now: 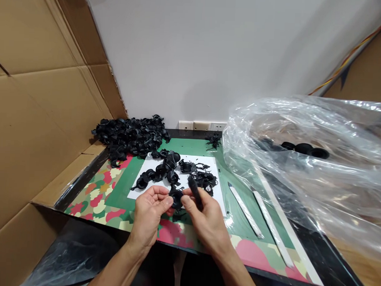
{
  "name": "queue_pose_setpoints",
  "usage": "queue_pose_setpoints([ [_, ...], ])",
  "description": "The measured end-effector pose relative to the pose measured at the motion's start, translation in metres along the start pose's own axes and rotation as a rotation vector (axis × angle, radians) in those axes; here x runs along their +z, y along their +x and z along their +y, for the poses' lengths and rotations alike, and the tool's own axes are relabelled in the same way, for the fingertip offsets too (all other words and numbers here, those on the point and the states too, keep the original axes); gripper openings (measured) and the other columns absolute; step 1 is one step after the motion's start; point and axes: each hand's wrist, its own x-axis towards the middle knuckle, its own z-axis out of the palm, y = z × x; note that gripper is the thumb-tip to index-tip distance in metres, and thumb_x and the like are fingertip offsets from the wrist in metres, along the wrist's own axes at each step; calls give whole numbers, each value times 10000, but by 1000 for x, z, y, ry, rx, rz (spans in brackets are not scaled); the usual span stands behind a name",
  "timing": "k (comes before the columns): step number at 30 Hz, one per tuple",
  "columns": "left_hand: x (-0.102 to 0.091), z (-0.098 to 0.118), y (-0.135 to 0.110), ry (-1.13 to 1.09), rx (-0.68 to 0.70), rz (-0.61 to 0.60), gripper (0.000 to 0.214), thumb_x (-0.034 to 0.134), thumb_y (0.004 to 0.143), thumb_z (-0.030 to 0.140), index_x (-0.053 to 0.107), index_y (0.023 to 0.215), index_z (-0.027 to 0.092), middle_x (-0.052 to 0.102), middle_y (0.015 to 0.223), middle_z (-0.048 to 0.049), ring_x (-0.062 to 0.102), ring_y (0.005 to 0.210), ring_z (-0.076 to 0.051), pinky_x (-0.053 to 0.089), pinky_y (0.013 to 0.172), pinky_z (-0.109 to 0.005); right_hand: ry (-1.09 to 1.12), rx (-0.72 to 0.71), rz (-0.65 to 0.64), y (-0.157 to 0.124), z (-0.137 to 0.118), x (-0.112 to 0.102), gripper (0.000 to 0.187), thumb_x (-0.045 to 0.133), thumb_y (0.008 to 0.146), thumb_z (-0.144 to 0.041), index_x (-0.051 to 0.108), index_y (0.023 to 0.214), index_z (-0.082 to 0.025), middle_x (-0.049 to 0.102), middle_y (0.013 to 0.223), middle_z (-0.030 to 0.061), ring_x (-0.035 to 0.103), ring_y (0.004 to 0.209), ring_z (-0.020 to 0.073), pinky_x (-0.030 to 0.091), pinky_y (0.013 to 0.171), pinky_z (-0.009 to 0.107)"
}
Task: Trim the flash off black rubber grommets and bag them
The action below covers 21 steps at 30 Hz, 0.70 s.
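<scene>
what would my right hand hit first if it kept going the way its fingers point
Probably the small black rubber part pinched between the right hand and left hand; past it, likely the left thumb, though depth is unclear.

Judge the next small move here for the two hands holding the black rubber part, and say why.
Probably bring the dark tool in the right hand against the black rubber part pinched by the left hand: loose black trimmings already lie on the white sheet, suggesting edges get cut away.

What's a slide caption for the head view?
Both hands pinch a black rubber part over white paper; right hand holds a dark tool.
</scene>
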Motion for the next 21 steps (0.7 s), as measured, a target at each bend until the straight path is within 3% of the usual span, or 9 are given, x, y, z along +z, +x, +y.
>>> queue_pose_setpoints([
  [4, 0, 2, -5, 36, 85, 12, 282, 824, 482, 172, 652, 700, 128, 602, 582, 25, 536, 477, -75, 466, 459, -172, -39, 33, -151, 9, -4, 6, 199, 586, 729, -356, 572, 653, -172, 554, 586, -6, 485, 575, 149, 384, 525, 250],
  [9, -2, 6, -6, 72, 116, -19, 279, 819, 478, 141, 672, 715, 130, 621, 603, 12, 560, 533, -85, 479, 488, -163, 62, 134, -235, 12, -8, 5, 192, 606, 671, -348, 545, 651, -167, 511, 590, -22, 457, 574, 133, 380, 545, 251],
  [15, -3, 6, -1, 31, 4, -97, 310, 831, 494, 196, 659, 740, 117, 621, 569, 12, 544, 435, -87, 473, 424, -197, 134, 169, -211, 9, -5, 6, 200, 632, 673, -341, 530, 653, -170, 467, 562, -51, 413, 532, 103, 351, 522, 237],
  [21, 0, 7, 6, -29, -155, -102, 361, 855, 432, 203, 633, 701, 108, 591, 470, 19, 526, 356, -97, 436, 363, -199, 296, 325, -242, 10, -6, 7, 149, 646, 615, -262, 530, 635, -171, 422, 453, -88, 307, 398, 53, 249, 412, 204],
])
